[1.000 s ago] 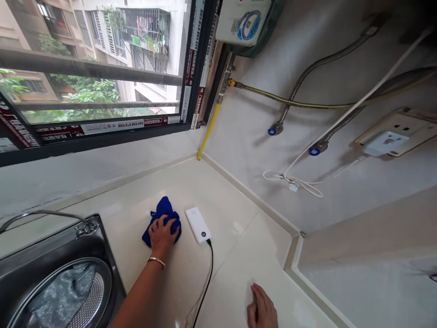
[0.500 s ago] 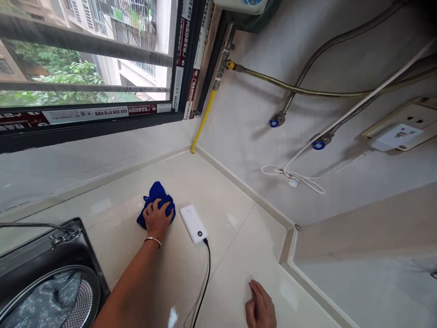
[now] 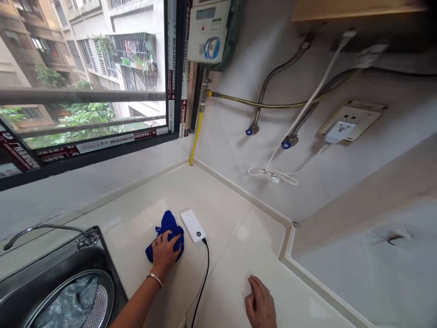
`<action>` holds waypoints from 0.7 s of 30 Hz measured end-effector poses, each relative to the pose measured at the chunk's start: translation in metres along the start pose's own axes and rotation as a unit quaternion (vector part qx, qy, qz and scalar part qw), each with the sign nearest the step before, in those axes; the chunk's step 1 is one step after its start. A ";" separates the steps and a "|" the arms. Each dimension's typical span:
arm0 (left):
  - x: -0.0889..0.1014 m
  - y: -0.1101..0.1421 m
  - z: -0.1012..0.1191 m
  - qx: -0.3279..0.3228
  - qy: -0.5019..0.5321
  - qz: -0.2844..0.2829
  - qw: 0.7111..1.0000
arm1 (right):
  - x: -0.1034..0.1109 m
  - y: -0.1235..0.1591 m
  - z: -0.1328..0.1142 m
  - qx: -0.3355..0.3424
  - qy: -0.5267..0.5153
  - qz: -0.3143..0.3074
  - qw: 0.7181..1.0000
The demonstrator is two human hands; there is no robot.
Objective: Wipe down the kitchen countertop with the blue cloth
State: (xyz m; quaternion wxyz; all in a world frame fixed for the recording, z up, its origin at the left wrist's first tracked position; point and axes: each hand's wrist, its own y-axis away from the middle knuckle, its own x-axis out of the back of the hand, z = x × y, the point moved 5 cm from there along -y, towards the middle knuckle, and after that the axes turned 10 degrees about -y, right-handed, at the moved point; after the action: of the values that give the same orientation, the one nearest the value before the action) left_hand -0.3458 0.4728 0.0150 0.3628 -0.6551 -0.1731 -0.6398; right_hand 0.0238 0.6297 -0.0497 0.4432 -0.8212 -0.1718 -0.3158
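Observation:
My left hand [image 3: 166,252] presses down on a crumpled blue cloth [image 3: 168,222] on the pale countertop, its fingers bent around the fabric. A white power bank [image 3: 193,226] lies just right of the cloth, apart from it. A black cable [image 3: 205,278] is plugged into its near end and runs toward the bottom edge. My right hand [image 3: 261,301] is low over the counter, right of the cable. It holds nothing; its fingers are loosely bent, with a gap between them and the thumb.
A dark sink [image 3: 112,275] with a tap [image 3: 48,226] and a colander [image 3: 111,291] stands at left. A yellow pipe [image 3: 195,139] rises in the corner beside the window. Looped white cord [image 3: 280,176] hangs on the right wall below hoses and a socket [image 3: 367,119].
The camera view has tilted upward, showing more of the window, meter and sink. My left hand and the cloth are slightly nearer to me along the counter. My right hand has hardly moved.

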 end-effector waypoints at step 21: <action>0.020 0.106 0.026 -0.052 0.015 0.013 0.998 | -0.006 -0.003 -0.002 -0.052 -0.045 0.012 0.998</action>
State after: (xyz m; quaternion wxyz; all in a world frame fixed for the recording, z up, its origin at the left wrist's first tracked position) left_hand -0.2513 0.4143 0.0095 0.3391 -0.6651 -0.1259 -0.6532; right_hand 0.0172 0.6297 -0.0513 0.3954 -0.8585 -0.1654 -0.2816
